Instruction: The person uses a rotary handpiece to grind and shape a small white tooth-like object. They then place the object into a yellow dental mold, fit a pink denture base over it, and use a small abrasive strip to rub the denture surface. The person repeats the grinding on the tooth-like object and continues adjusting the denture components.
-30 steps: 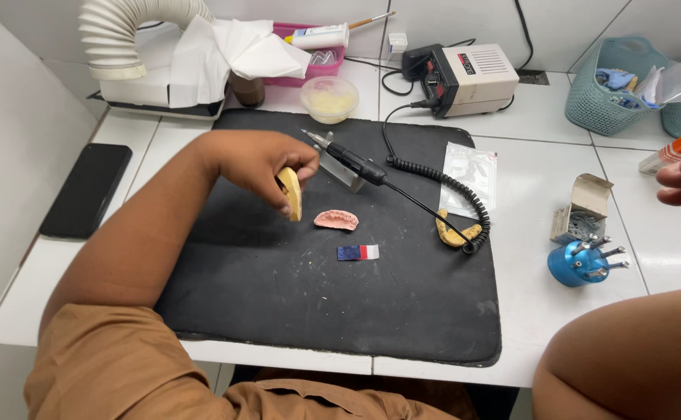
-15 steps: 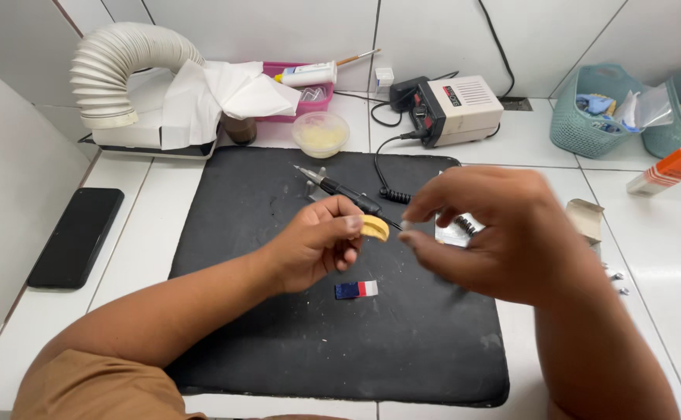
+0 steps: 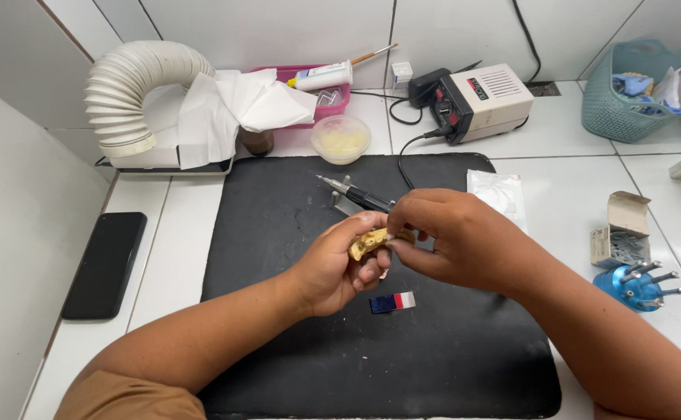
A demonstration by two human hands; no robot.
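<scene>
1. A small yellowish wax piece (image 3: 370, 242), curved like a dental arch, is held up above the middle of the black mat (image 3: 278, 373), pinched between both hands.
2. The left hand (image 3: 333, 268) cups it from below, fingers curled shut around its near end with the thumb on top.
3. The right hand (image 3: 453, 237) meets it from the other side, its fingers closed in a pinch on the far end of the piece.
4. Just behind the hands, a black handpiece (image 3: 356, 194) lies on its small stand, tip pointing left, its cord running back to the beige control box (image 3: 490, 97).
5. On the mat just below the hands sits a little blue, red and white strip (image 3: 392, 302).
6. Further out on the white surface (image 3: 169, 264): a dark phone (image 3: 106, 263) at the left, a ribbed white hose (image 3: 127, 93) at the back left, a clear lidded tub (image 3: 341, 138), and a blue bur holder (image 3: 636, 286) at the right.
</scene>
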